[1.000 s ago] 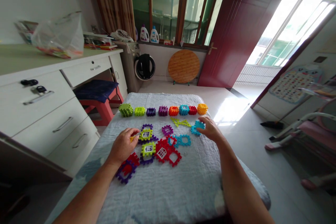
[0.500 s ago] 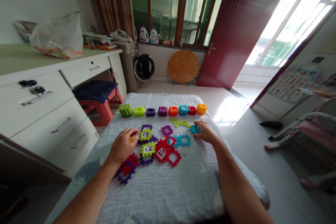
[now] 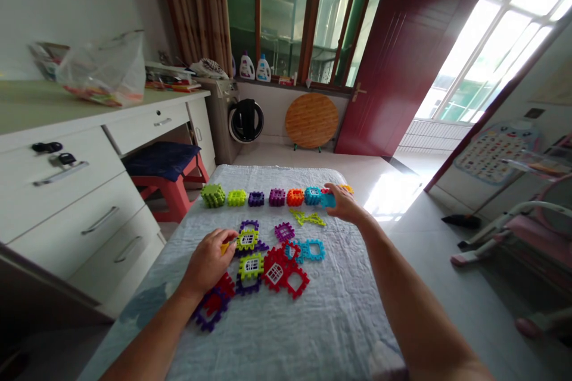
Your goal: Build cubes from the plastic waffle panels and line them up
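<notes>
My right hand [image 3: 343,202] grips a light-blue interlocking building piece [image 3: 328,199] at the right part of the back row, in front of the red stack, which it mostly covers. Closed around a yellow piece [image 3: 225,246], my left hand [image 3: 211,259] rests left of a lime window piece [image 3: 247,240]; most of the yellow piece is hidden by the fingers. Loose flat pieces lie around the middle: red pieces [image 3: 274,274], a blue frame [image 3: 316,249], a purple window piece [image 3: 284,232] and lime strips [image 3: 307,218]. Dark purple frames [image 3: 210,312] lie by my left forearm.
Stacks sorted by colour line the back of the cloth-covered table [image 3: 330,321], among them green [image 3: 213,195], orange [image 3: 295,197] and blue [image 3: 313,195]. A white desk [image 3: 147,112] and a red stool [image 3: 176,197] stand to the left.
My right hand has carried the light-blue piece away from me, from beside the lime strips to the back row. My left hand stays about where it was, with the yellow piece.
</notes>
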A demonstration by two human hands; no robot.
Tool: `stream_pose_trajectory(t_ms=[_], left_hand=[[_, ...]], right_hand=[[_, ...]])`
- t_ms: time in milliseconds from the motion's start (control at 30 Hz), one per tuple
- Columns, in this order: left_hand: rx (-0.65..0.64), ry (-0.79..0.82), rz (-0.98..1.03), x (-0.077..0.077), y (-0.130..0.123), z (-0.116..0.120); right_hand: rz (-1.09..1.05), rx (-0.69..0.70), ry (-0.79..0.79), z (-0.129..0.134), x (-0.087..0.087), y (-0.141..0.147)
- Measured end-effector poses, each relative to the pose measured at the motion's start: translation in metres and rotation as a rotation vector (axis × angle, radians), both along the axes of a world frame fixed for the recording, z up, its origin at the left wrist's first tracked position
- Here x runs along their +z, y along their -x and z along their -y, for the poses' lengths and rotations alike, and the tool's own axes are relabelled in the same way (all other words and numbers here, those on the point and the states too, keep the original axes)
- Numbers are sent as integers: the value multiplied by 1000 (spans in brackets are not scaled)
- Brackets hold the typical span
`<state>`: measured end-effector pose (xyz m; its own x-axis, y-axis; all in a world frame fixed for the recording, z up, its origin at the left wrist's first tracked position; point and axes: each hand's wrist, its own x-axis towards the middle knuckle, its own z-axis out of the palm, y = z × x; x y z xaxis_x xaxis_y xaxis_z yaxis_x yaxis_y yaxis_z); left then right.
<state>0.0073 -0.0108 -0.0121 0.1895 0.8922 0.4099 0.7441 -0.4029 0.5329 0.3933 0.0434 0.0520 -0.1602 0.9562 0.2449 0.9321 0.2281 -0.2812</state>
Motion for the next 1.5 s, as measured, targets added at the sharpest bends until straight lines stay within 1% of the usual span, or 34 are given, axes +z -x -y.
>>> stream_pose_trajectory(t_ms=[67, 133, 233, 333, 533, 667, 800, 933, 1067, 1200, 1267, 1300, 1333, 1367, 1400, 1500], left_hand=[[6, 8, 13, 2, 0, 0], [5, 17, 21, 3, 0, 1], [5, 29, 26, 2, 2, 1], [-4, 35, 22, 1, 2, 2], [-7, 44, 20, 1, 0, 3], [-14, 45, 18, 2, 0, 2], [-14, 41, 16, 2, 0, 3], [-8, 40, 15, 2, 1, 3], [-10, 38, 9, 2, 1, 2], [-8, 40, 9, 4, 0, 2], [-10, 35, 7, 5, 0, 3], [-11, 32, 5, 5, -1, 3], [-15, 30, 2, 5, -1, 3], [-18, 29, -2, 5, -1, 3], [-21, 29, -3, 4, -2, 3], [-29, 32, 2, 2, -2, 4]], right_hand=[[-2, -6, -13, -22, 6, 9], [9, -11, 4, -41, 8, 16], [28, -2, 47, -61, 4, 21], [52, 10, 76, -73, -3, 20], [122, 24, 137, -80, -12, 17], [156, 47, 157, -80, -11, 18], [196, 38, 192, -81, -11, 20], [199, 15, 215, -85, -12, 21], [201, 30, 210, -86, -10, 23], [180, 24, 161, -74, -1, 23], [135, 22, 101, -59, 6, 24], [102, 45, 79, -48, 10, 24], [66, 85, 74, -36, 12, 26], [36, 152, 102, -23, 14, 28], [20, 238, 162, -8, 14, 30], [31, 409, 298, 34, 7, 43]])
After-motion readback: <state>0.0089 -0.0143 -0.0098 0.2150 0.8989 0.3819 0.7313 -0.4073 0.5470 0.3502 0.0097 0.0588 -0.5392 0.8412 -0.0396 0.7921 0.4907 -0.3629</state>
